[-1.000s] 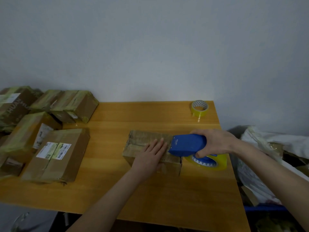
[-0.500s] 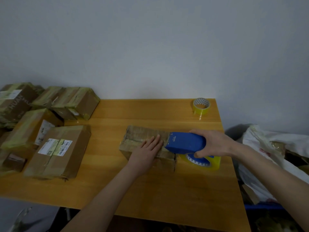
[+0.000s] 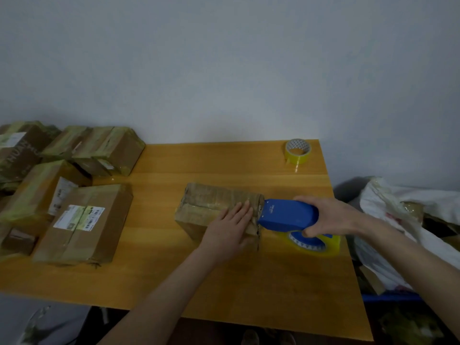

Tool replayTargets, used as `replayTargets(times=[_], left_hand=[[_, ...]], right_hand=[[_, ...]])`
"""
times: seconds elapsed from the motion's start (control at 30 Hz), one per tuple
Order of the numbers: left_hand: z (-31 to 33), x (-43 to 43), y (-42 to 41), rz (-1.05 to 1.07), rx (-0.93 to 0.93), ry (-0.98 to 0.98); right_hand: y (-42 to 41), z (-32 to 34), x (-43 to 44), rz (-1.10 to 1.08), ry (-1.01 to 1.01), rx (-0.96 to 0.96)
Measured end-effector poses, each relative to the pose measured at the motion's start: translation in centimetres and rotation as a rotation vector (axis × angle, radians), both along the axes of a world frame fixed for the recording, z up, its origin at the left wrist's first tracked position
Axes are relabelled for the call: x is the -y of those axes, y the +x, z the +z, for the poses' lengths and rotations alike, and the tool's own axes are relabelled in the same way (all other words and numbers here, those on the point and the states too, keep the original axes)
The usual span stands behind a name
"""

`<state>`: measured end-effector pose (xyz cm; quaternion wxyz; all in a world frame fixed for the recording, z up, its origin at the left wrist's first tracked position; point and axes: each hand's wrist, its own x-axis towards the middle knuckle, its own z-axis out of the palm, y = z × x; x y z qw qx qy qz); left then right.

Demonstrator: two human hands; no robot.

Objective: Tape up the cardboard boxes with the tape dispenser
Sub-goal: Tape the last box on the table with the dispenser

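A small brown cardboard box, already banded with tape, lies near the middle of an orange wooden table, its long axis running left to right. The left hand presses flat on the box's top near its right end, fingers straight. The right hand grips a blue plastic tape dispenser whose nose touches that same right end. The next stroke probably runs leftward along the box.

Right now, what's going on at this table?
A person is taping a cardboard box on the wooden table. The left hand lies flat on it, while the right hand grips the blue tape dispenser at the box's right end. More boxes sit at the left, a spare tape roll at the far corner.
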<state>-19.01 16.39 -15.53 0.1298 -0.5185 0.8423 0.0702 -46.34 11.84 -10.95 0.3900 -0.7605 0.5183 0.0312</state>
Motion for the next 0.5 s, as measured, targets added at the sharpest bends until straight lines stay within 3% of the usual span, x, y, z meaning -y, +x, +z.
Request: replayTargets(times=[0.2,0.4,0.5], left_hand=[[-0.3,-0.1,-0.6,0.056,0.001,-0.057],[-0.7,-0.3,-0.6,0.042,0.003,-0.086],[-0.6,-0.2,-0.5,0.022,0.022,-0.091]], right_hand=[[-0.1,-0.3,-0.8,0.037,-0.012,-0.111],[-2.4,-1.7,-1.4,-0.045,0.050,0.012],[-3.7,-2.0,-1.8,-0.048,0.077,-0.023]])
